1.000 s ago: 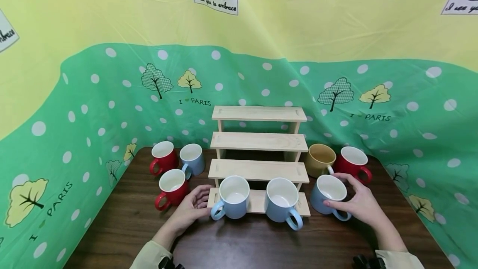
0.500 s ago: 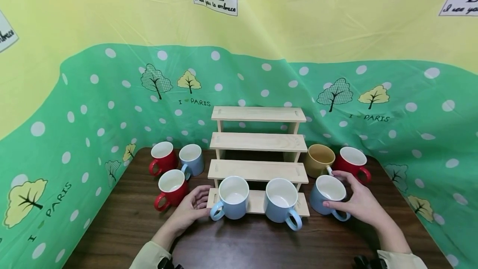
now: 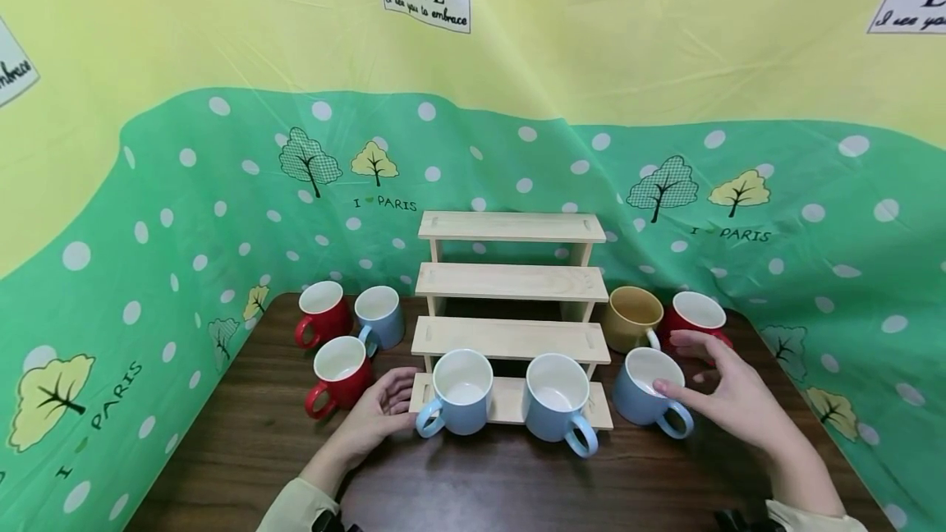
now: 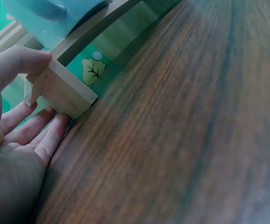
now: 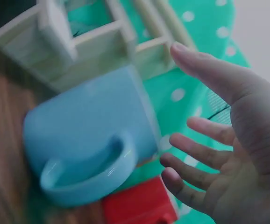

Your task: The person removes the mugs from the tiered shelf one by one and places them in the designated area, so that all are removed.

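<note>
My left hand (image 3: 383,410) grips the left end of the lowest step of a pale wooden tiered shelf (image 3: 510,337). In the left wrist view its thumb lies on the step's corner, and the fingers touch the side panel (image 4: 62,88). Two blue mugs with white insides, a left one (image 3: 463,392) and a right one (image 3: 556,397), stand on that step. Right of the shelf, another blue mug (image 3: 641,388) is upright on the table, handle toward me. My right hand (image 3: 739,392) hovers beside it with spread fingers; the right wrist view shows them apart from the mug (image 5: 88,126).
Behind the right hand stand a tan mug (image 3: 633,318) and a red mug (image 3: 695,314), partly hidden. On the left are two red mugs, one behind (image 3: 325,314) and one in front (image 3: 343,372), plus a blue mug (image 3: 380,318). A printed cloth (image 3: 222,162) hangs behind the dark wooden table (image 3: 480,483).
My right hand has let go of the blue mug and drawn back to the right, its fingers spreading. The left hand, the shelf and the mugs stay in place.
</note>
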Available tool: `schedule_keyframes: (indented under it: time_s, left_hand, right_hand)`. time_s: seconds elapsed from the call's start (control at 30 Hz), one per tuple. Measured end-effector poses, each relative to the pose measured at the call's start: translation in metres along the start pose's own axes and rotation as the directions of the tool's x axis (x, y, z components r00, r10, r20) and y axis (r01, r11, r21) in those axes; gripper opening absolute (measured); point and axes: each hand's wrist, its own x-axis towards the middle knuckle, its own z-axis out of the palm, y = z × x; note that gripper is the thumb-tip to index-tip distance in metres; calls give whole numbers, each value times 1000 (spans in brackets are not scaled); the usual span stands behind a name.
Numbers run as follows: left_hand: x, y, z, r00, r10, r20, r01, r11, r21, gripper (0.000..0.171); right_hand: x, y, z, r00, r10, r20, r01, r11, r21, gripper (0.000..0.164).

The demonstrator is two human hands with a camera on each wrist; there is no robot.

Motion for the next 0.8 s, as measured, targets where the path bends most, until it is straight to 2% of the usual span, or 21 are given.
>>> schedule_keyframes:
  time_s: [0.13,0.3,0.43,0.6,0.8]
  left_hand:
    - [-1,0,0,1000,6,3,-6,1000,-2,76]
    - [0,-1,0,1000,0,-1,0,1000,-2,76]
    - [0,-1,0,1000,1,0,-1,1000,-5,76]
    - [0,-1,0,1000,5,2,-5,1000,0,75]
    - [0,0,0,1000,20,5,-20,1000,-3,75]
  right_hand:
    - [-2,-15,-3,998,-11,-55,13,999,34,80]
    - [-1,-26,4,991,-55,-121,63,996,57,82]
    - [-1,-32,9,986,-57,-154,66,996,56,84]
    - [-3,-43,17,982,-67,-178,85,992,96,85]
    - [-7,-66,35,984,-97,-152,122,978,168,102]
